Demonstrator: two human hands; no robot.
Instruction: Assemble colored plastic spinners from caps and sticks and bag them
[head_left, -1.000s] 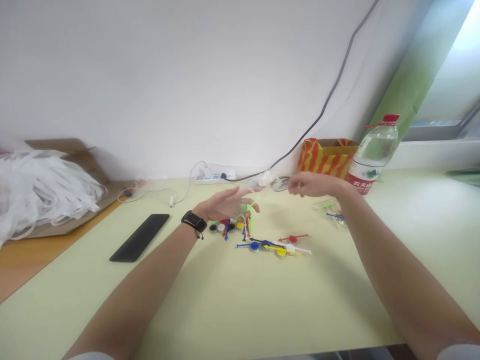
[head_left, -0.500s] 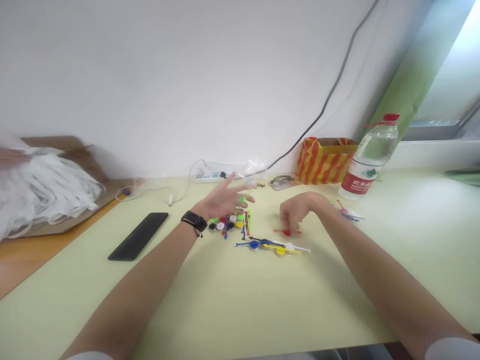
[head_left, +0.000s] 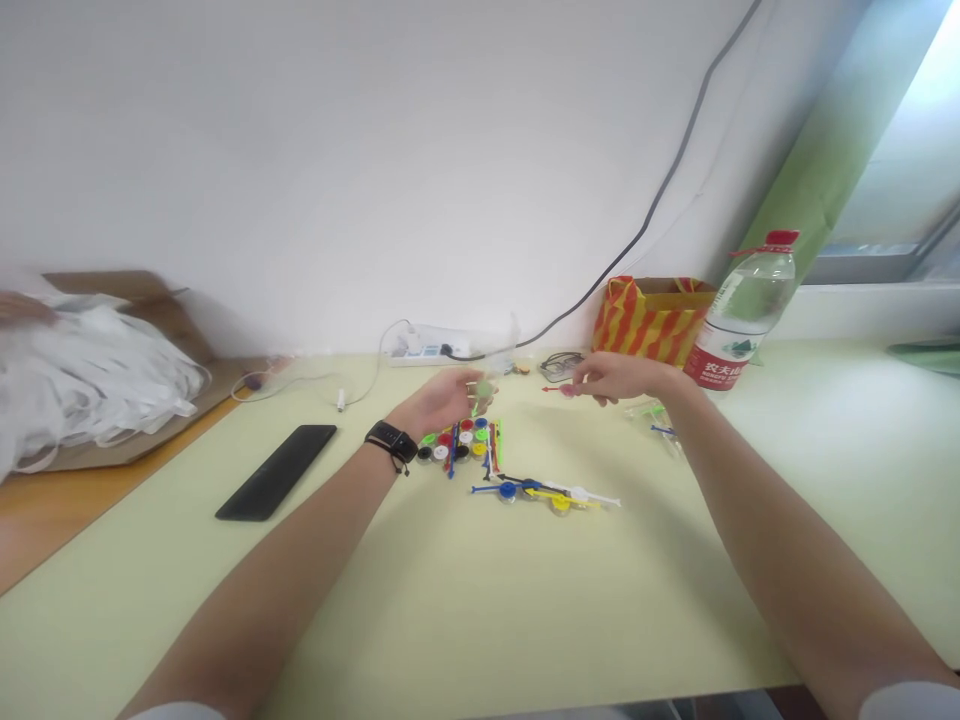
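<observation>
While half-curled, left hand point(head_left: 439, 400) around green spinner point(head_left: 484, 391); right hand point(head_left: 616, 377) pinched on red spinner point(head_left: 566, 391); “NONGFU” bottle point(head_left: 739, 325).

I find the bottle point(head_left: 742, 312) clear, smooth and glossy, plastic by its look, on a tabletop point(head_left: 525, 610) whose even finish takes a soft sheen to the bottle's right. Left of the bottle, I record via my feed smooth, moulded-looking plastic on the spinners point(head_left: 508, 490) and discs point(head_left: 441, 452), white plastic on the power strip point(head_left: 424, 356), and a dark, smooth face on the black slab point(head_left: 276, 472). Farthest left of it, the box point(head_left: 127, 284) shows matt brown cardboard under soft-looking white strips point(head_left: 112, 380), material undetermined.
</observation>
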